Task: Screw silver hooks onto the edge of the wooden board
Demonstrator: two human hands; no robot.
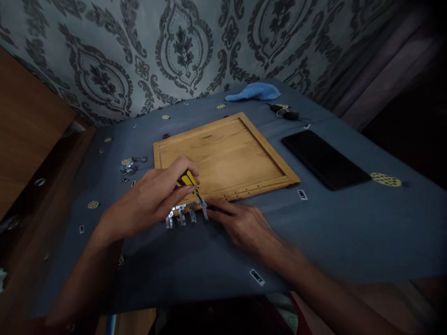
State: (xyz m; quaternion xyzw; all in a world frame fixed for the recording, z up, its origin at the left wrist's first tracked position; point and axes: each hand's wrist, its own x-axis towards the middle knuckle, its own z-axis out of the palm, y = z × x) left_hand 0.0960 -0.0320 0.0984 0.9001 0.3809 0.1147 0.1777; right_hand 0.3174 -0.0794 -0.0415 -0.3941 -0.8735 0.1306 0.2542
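Note:
My left hand [150, 197] is closed around the handle of a yellow and black screwdriver [189, 178]. Its shaft points down to a small silver metal hook [204, 210] at the near edge of a framed wooden board [223, 153]. With its fingertips, my right hand [249, 228] pinches that same hook from the right. Several similar metal hooks [181, 217] sit in a row to the left along this edge, partly below my left hand. Small dark holes dot the frame further right. The screwdriver's tip is too small to make out clearly.
Loose metal hooks [130, 166] lie left of the board. On the right is a black phone [324, 158], with a dark tool [284, 112] behind it. A blue cloth [254, 91] lies at the back of the cloth-covered table [349, 232], near the patterned curtain [185, 46].

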